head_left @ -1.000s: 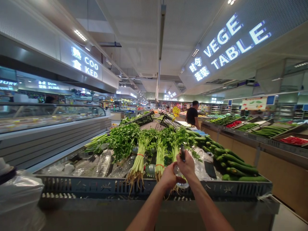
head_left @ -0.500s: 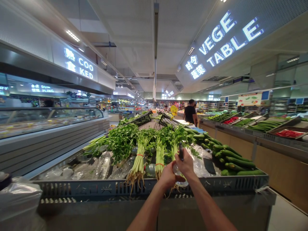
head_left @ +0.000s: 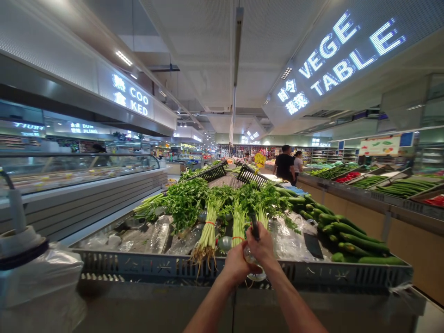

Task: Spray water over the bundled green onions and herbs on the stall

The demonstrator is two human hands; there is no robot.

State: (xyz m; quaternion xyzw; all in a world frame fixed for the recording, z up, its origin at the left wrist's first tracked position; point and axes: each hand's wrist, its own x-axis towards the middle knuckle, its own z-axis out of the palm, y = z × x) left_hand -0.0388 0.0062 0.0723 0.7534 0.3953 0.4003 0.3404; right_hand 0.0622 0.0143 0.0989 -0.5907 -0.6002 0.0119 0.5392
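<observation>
Both my hands are closed around a clear bottle with a black top, above the front edge of a vegetable crate. My left hand wraps the clear body from the left. Higher up, my right hand grips around the black top, which sticks up past the fingers; whether it is a spray head I cannot tell. Just beyond are bunches of celery with roots and red bands. One celery bunch lies right behind my hands, and another is partly hidden by my right hand.
The grey crate spans the front. Cucumbers are heaped at its right, clear plastic beside them. At left stand a roll of plastic bags and a glass counter. People stand farther back by a vegetable stand.
My view has turned a little left, so the stall appears farther right. My hands, still holding the bottle, have shifted left relative to the celery, toward the middle bunch.
</observation>
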